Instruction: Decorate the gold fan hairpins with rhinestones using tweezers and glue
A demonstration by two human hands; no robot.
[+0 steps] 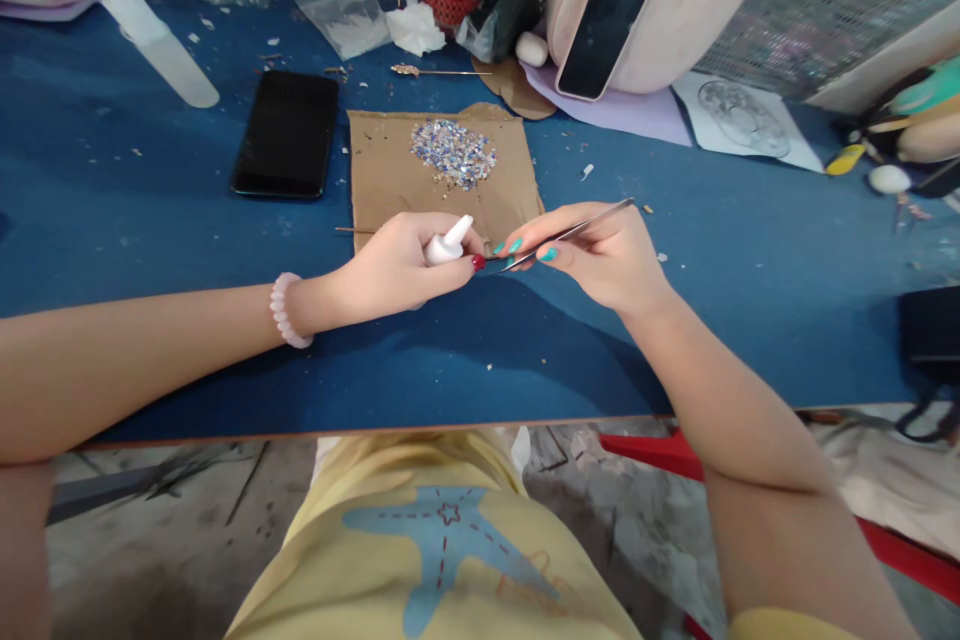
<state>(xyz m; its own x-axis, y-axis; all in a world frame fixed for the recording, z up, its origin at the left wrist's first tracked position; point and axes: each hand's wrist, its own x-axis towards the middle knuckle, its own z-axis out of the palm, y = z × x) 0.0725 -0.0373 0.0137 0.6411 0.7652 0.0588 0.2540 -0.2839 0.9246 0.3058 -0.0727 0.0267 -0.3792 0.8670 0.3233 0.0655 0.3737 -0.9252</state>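
My left hand (390, 265) is closed around a small white squeeze bottle (448, 242), its pointed nozzle sticking up between thumb and fingers. A thin brown stick (354, 230) shows behind that hand; whether the hand grips it too, I cannot tell. Metal tweezers (600, 217) are pinched in my right hand (619, 265), tips pointing left toward my left thumb. Something small and dark lies between the fingertips, too small to make out. Just beyond both hands, a cardboard piece (382, 170) carries a pile of blue, white and pinkish chips (454, 152).
A black phone (286, 135) lies left of the cardboard. Farther back are a white plastic applicator (169, 60), a plastic bag (346, 20), an ornamented hairpin-like stick (442, 72) and a phone (615, 10) leaning on a pale bag. A printed paper (742, 120) lies at right.
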